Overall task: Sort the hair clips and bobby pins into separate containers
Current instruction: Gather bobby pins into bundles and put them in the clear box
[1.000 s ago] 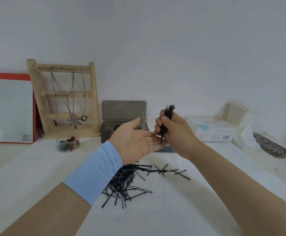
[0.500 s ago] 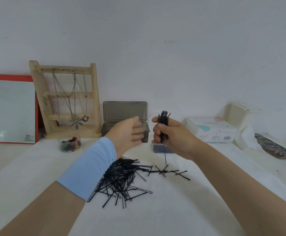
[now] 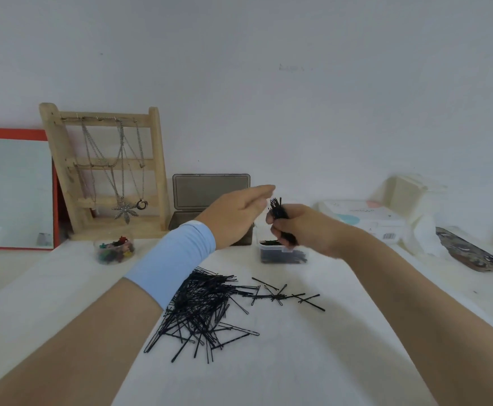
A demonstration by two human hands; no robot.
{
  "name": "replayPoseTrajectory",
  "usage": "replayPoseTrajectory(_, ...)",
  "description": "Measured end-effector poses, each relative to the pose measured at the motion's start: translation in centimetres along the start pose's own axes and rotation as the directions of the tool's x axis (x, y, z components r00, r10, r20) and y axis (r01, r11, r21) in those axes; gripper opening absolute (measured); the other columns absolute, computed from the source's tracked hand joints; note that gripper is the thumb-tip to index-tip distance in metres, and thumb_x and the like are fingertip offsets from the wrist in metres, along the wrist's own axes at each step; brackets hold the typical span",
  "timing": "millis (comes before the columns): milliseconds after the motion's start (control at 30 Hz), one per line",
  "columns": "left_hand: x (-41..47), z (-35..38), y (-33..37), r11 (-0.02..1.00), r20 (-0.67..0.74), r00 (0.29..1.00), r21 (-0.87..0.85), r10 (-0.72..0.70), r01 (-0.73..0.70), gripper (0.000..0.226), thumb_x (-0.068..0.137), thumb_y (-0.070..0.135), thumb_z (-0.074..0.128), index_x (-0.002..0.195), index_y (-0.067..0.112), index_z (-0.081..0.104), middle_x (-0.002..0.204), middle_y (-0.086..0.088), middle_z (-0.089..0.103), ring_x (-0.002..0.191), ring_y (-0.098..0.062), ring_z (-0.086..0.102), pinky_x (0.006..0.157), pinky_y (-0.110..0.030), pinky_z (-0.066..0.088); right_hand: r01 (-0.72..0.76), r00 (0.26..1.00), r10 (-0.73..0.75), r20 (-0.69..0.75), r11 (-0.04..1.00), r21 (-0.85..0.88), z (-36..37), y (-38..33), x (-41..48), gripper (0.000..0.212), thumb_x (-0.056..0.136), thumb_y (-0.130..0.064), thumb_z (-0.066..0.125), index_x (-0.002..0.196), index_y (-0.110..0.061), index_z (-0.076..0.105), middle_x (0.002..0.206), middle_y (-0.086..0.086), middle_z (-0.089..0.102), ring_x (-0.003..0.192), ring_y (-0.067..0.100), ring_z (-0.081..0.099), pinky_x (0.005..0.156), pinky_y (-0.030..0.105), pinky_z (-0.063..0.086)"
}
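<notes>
My right hand (image 3: 307,227) grips a bundle of black bobby pins (image 3: 279,215), held just above a small clear box (image 3: 283,254) that has bobby pins in it. My left hand (image 3: 236,215) hovers beside the bundle with fingers extended, its fingertips close to the pin tops; a blue sleeve covers the wrist. A loose pile of bobby pins (image 3: 204,306) lies on the white table, with a few strays (image 3: 286,294) to its right. A small clear round container with coloured hair clips (image 3: 115,250) stands at the left.
A dark grey box with its lid up (image 3: 210,191) stands behind my left hand. A wooden jewellery stand (image 3: 107,171) and a red-framed mirror (image 3: 13,189) are at the back left. A white packet (image 3: 365,218), tissues and a dark patterned case (image 3: 468,253) lie at the right.
My left hand turned from palm-up under the bundle to palm-down beside it. My right hand lowered the bundle of pins towards the small clear box.
</notes>
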State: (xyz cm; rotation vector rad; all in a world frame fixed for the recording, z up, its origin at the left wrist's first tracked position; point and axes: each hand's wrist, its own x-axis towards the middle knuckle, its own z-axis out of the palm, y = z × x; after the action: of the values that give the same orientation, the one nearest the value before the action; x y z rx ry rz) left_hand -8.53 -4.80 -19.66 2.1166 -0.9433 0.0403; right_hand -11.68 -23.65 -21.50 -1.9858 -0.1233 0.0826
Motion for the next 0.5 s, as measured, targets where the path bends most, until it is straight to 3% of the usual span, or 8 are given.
replayPoseTrajectory(67, 0.7, 0.4, -0.8, 0.997, -0.043, 0.999, 0.078, -0.022, 0.026, 0.041, 0.105, 0.029, 0.037, 0.145, 0.030, 0.045, 0.146, 0.016, 0.048, 0.135, -0.004, 0.042, 0.112, -0.021, 0.025, -0.032, 0.998, 0.008, -0.061, 0.914, -0.404, -1.3, -0.9, 1.3, 0.023, 0.100, -0.005, 0.038, 0.095, -0.016, 0.058, 0.081, 0.002, 0.053, 0.066, 0.017, 0.047, 0.059, 0.026, 0.038)
replayPoseTrajectory(133, 1.3, 0.8, -1.6, 0.989, -0.038, 0.998, 0.137, -0.053, 0.057, 0.041, 0.105, 0.029, 0.036, 0.145, 0.028, 0.047, 0.147, 0.012, 0.048, 0.136, -0.008, 0.042, 0.109, -0.020, 0.026, -0.058, 0.998, 0.064, -0.019, 0.678, -0.733, -2.2, -1.3, 2.5, 0.028, 0.101, -0.006, 0.036, 0.105, -0.017, 0.061, 0.093, 0.001, 0.055, 0.081, 0.020, 0.053, 0.065, 0.027, 0.040)
replayPoseTrajectory(200, 1.5, 1.3, -2.4, 0.979, -0.003, 0.997, 0.187, -0.076, 0.076, 0.041, 0.105, 0.029, 0.035, 0.145, 0.028, 0.045, 0.149, 0.010, 0.046, 0.137, -0.010, 0.041, 0.105, -0.018, 0.024, -0.054, 0.990, 0.143, 0.021, 0.499, -0.865, -2.4, -1.0, 3.3, 0.029, 0.102, -0.008, 0.039, 0.113, -0.017, 0.064, 0.105, 0.002, 0.058, 0.097, 0.025, 0.058, 0.075, 0.030, 0.044)
replayPoseTrajectory(267, 1.7, 1.7, -3.0, 0.970, 0.025, 0.995, 0.229, -0.096, 0.087, 0.042, 0.105, 0.028, 0.034, 0.146, 0.029, 0.044, 0.150, 0.008, 0.045, 0.137, -0.012, 0.040, 0.103, -0.017, 0.024, -0.030, 0.987, 0.158, 0.042, 0.426, -0.904, -2.3, -0.5, 3.7, 0.025, 0.100, -0.013, 0.047, 0.118, -0.016, 0.065, 0.113, 0.005, 0.064, 0.103, 0.027, 0.060, 0.084, 0.036, 0.048)
replayPoseTrajectory(333, 1.9, 2.0, -3.5, 0.956, 0.045, 0.992, 0.274, -0.116, 0.100, 0.042, 0.105, 0.029, 0.034, 0.145, 0.031, 0.044, 0.150, 0.006, 0.045, 0.135, -0.014, 0.043, 0.102, -0.019, 0.027, -0.001, 0.991, 0.122, 0.058, 0.437, -0.899, -2.6, -0.3, 3.8, 0.031, 0.095, -0.018, 0.058, 0.126, -0.018, 0.062, 0.119, 0.003, 0.066, 0.106, 0.024, 0.060, 0.090, 0.036, 0.050)
replayPoseTrajectory(433, 2.2, 2.3, -4.0, 0.927, 0.095, 0.986, 0.363, -0.136, 0.093, 0.043, 0.104, 0.031, 0.034, 0.146, 0.032, 0.042, 0.147, 0.005, 0.048, 0.131, -0.015, 0.046, 0.104, -0.026, 0.034, -0.006, 0.996, 0.078, 0.052, 0.606, -0.796, -3.8, -0.2, 3.5, 0.046, 0.090, -0.019, 0.067, 0.135, -0.021, 0.057, 0.118, -0.005, 0.068, 0.106, 0.016, 0.061, 0.095, 0.035, 0.050)
replayPoseTrajectory(500, 2.2, 2.7, -4.1, 0.908, 0.141, 0.980, 0.414, -0.141, 0.071, 0.044, 0.104, 0.035, 0.034, 0.147, 0.032, 0.040, 0.148, 0.005, 0.047, 0.133, -0.016, 0.044, 0.109, -0.030, 0.033, -0.014, 0.999, 0.032, 0.011, 0.688, -0.726, -4.7, 0.0, 3.2, 0.042, 0.089, -0.017, 0.069, 0.130, -0.021, 0.062, 0.113, -0.007, 0.071, 0.105, 0.013, 0.063, 0.097, 0.033, 0.050)
